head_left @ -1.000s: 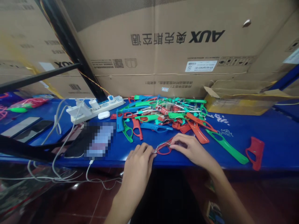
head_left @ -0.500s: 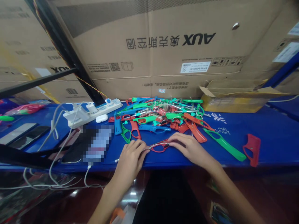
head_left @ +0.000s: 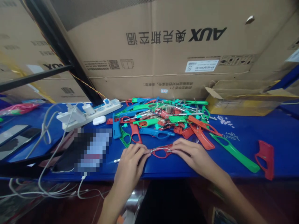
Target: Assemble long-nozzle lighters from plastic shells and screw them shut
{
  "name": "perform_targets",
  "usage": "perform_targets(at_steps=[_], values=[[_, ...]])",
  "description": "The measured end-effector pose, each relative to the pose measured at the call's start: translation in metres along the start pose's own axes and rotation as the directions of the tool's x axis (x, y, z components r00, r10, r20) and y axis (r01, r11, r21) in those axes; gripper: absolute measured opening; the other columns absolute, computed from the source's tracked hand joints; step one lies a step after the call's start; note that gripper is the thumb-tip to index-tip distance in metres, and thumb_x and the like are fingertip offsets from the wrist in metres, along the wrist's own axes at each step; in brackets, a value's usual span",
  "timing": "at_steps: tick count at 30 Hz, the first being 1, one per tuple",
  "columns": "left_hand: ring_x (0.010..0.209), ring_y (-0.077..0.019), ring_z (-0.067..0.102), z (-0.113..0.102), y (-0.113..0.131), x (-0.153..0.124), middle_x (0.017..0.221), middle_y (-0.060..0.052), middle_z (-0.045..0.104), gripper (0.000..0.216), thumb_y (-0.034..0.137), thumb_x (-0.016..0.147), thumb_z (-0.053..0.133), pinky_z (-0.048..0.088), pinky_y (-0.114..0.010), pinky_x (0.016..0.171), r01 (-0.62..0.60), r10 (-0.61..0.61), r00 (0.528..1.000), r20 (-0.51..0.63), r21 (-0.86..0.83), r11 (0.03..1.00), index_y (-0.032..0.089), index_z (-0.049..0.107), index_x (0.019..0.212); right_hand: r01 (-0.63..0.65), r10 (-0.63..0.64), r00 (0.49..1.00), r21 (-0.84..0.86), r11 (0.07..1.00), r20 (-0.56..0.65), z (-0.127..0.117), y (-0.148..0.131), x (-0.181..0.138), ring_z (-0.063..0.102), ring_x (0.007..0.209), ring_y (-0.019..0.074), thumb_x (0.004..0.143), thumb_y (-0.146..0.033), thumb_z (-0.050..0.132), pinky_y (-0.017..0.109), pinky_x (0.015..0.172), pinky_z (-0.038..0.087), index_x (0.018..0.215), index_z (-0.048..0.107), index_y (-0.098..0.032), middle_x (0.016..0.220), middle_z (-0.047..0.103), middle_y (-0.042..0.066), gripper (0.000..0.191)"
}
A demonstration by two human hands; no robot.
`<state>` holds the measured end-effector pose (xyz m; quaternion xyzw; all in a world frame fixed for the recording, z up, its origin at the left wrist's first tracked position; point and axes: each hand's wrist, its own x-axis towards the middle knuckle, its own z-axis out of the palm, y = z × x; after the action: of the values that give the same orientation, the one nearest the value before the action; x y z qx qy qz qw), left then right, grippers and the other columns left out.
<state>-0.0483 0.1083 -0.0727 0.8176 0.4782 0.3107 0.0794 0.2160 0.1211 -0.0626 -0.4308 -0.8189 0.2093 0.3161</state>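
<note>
A red lighter casing with a finger loop and a thin pale wire along it lies near the table's front edge. My left hand pinches its left end between thumb and fingers. At the right end, the fingertips of my right hand are closed on the casing, and both hands partly cover it. Just beyond them lie a blue casing and a heap of lighter parts in red, green and blue, with metal tubes among them. Right of my right hand are a long green casing and a red handle piece.
Small white pieces and thin pins lie scattered beside an open carton. On the left are a power strip, a white earbud case and a cabled phone. Large cardboard boxes stand behind the blue table.
The camera view has shifted slightly, so the table's things sit a little differently. Both hands keep hold of the red lighter casing in nearly the same pose.
</note>
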Motion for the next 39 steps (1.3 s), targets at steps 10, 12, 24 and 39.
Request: perform_targets(at_steps=[10, 12, 24, 39], values=[[0.092, -0.0209, 0.062, -0.001, 0.003, 0.0, 0.1, -0.002, 0.071, 0.009, 0.023, 0.101, 0.058, 0.042, -0.035, 0.077, 0.01, -0.01, 0.999, -0.042, -0.006, 1.0, 0.024, 0.067, 0.097, -0.078, 0.079, 0.997, 0.041, 0.996, -0.02, -0.001, -0.002, 0.001, 0.068, 0.095, 0.0213, 0.102, -0.035, 0.055, 0.037, 0.088, 0.054, 0.097, 0.069, -0.025, 0.106, 0.067, 0.005, 0.018], [0.092, -0.0209, 0.061, -0.002, 0.003, 0.0, 0.1, -0.001, 0.07, 0.008, 0.022, 0.101, 0.06, 0.042, -0.035, 0.077, 0.008, -0.008, 0.999, -0.048, -0.009, 1.0, 0.024, 0.067, 0.098, -0.075, 0.075, 0.997, 0.05, 0.996, -0.009, -0.001, -0.003, 0.001, 0.068, 0.097, 0.0218, 0.103, -0.035, 0.054, 0.038, 0.09, 0.054, 0.097, 0.069, -0.025, 0.106, 0.068, 0.005, 0.019], [0.095, -0.0212, 0.062, 0.0, 0.001, -0.001, 0.099, -0.001, 0.07, 0.007, 0.022, 0.1, 0.061, 0.042, -0.035, 0.081, 0.035, -0.036, 0.998, -0.046, -0.021, 0.999, 0.024, 0.068, 0.099, -0.098, 0.098, 0.995, -0.004, 0.995, -0.027, 0.003, -0.006, 0.006, 0.069, 0.092, 0.0196, 0.102, -0.034, 0.056, 0.035, 0.086, 0.053, 0.097, 0.071, -0.025, 0.104, 0.069, 0.003, 0.018], [0.096, -0.022, 0.062, 0.0, 0.002, -0.001, 0.1, 0.0, 0.072, 0.007, 0.021, 0.098, 0.064, 0.04, -0.034, 0.077, 0.049, -0.051, 0.997, -0.06, -0.025, 0.998, 0.024, 0.069, 0.1, 0.081, -0.152, 0.987, -0.672, 0.736, -0.048, 0.012, -0.021, -0.018, 0.068, 0.062, 0.014, 0.109, -0.046, 0.029, 0.024, 0.041, 0.037, 0.121, 0.072, -0.022, 0.1, 0.072, 0.007, 0.051]])
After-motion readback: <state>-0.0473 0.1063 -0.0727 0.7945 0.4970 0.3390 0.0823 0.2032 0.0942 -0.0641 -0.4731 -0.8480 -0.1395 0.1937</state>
